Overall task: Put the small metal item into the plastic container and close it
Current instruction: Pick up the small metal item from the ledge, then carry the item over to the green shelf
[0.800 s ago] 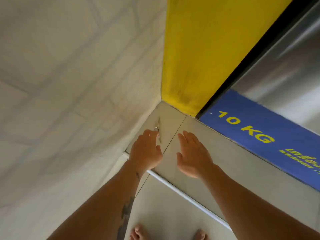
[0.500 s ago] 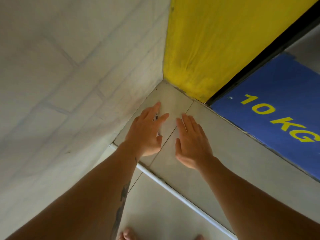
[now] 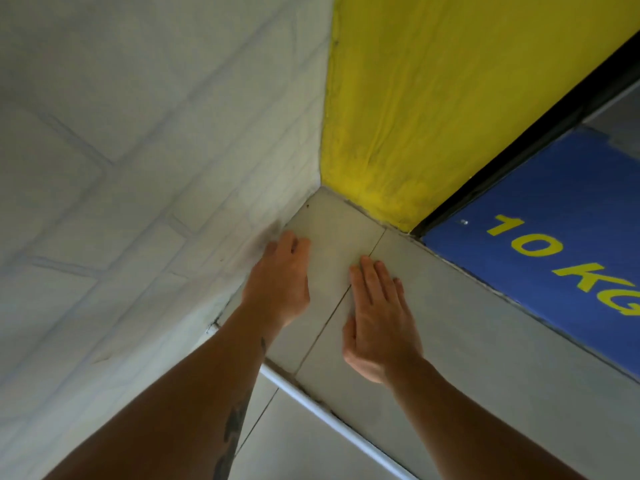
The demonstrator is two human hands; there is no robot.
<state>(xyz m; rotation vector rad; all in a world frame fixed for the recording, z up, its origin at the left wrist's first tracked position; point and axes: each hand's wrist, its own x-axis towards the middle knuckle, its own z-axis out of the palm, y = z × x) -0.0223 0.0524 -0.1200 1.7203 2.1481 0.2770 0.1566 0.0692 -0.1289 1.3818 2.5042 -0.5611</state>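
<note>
My left hand (image 3: 280, 278) rests on the pale tiled ledge (image 3: 460, 327), close to the corner against the white wall. Its fingers are curled down and closed over the spot where the small metal item lay. The item itself is hidden under them. My right hand (image 3: 379, 320) lies flat and open on the ledge just to the right, palm down, fingers together and pointing at the corner, with nothing in it. A tile joint runs between the two hands. No plastic container is in view.
A white brick-pattern wall (image 3: 138, 161) closes the left side and a yellow wall (image 3: 433, 98) the back. A blue panel marked "10 KG" (image 3: 540, 258) borders the ledge on the right. A white strip (image 3: 332, 420) edges the ledge's front, with lower floor tiles (image 3: 294, 452) beneath.
My left hand has pulled back and to the left and curled its fingers, and the small metal item that lay by its fingertips no longer shows. My right hand has settled flat on the ledge.
</note>
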